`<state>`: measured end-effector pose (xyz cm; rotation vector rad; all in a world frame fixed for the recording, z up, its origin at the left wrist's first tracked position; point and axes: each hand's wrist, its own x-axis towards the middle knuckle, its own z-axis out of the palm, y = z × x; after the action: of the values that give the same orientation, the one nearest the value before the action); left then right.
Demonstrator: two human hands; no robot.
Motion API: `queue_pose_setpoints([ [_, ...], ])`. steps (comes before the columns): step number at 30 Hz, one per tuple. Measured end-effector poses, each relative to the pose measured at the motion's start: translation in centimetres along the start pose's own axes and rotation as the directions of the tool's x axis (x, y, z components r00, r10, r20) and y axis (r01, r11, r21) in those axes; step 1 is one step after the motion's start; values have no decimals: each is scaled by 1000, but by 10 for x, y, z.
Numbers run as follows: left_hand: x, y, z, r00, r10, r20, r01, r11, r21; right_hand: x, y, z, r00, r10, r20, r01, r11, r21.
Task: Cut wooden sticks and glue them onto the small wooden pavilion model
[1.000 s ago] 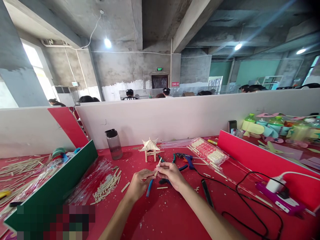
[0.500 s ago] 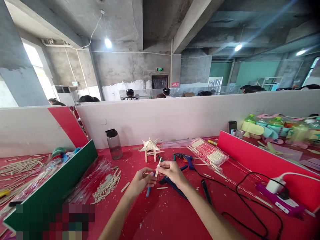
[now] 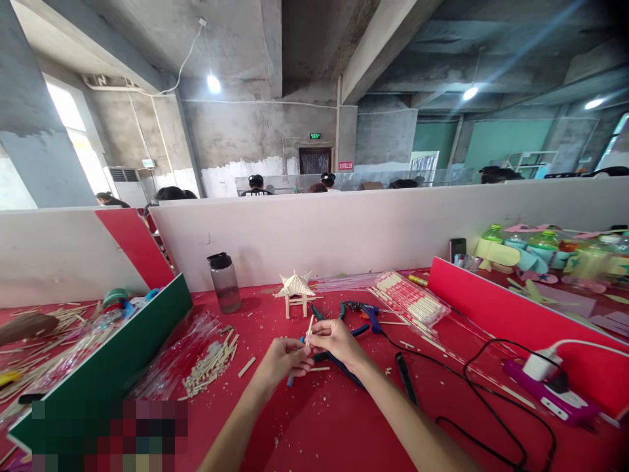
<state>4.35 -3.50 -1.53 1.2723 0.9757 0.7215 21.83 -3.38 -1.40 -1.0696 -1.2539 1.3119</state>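
My right hand (image 3: 335, 342) pinches a short, pale wooden stick (image 3: 310, 325), which points up and tilts slightly. Close against it, my left hand (image 3: 285, 360) has its fingers drawn together by the stick's lower end; what lies between them is hidden. Behind both hands stands a small pavilion model (image 3: 295, 292) built of the same pale sticks, with a pointed roof and upturned corners. Blue-handled pliers (image 3: 344, 370) lie partly under my right hand. A blue pen-like item (image 3: 290, 379) shows below my left fingers.
Cut sticks (image 3: 211, 367) lie piled at left. A blue glue gun (image 3: 372, 316) with a trailing cord, bagged sticks (image 3: 410, 298) and a purple power strip (image 3: 553, 393) lie right. A water bottle (image 3: 225, 285) stands behind. Another person's hand (image 3: 29, 328) reaches beyond the green divider (image 3: 105, 364).
My left fingers have closed in toward the stick, and my right hand has lowered slightly with it. Another person's hand has appeared at the far left.
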Motion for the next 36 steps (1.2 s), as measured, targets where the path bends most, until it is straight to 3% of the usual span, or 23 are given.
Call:
queue_pose_setpoints([
  [36,5,-6,-5,999,-12,-46,15,998,65,5,13,2,995,-93,-24,92,995,-37],
])
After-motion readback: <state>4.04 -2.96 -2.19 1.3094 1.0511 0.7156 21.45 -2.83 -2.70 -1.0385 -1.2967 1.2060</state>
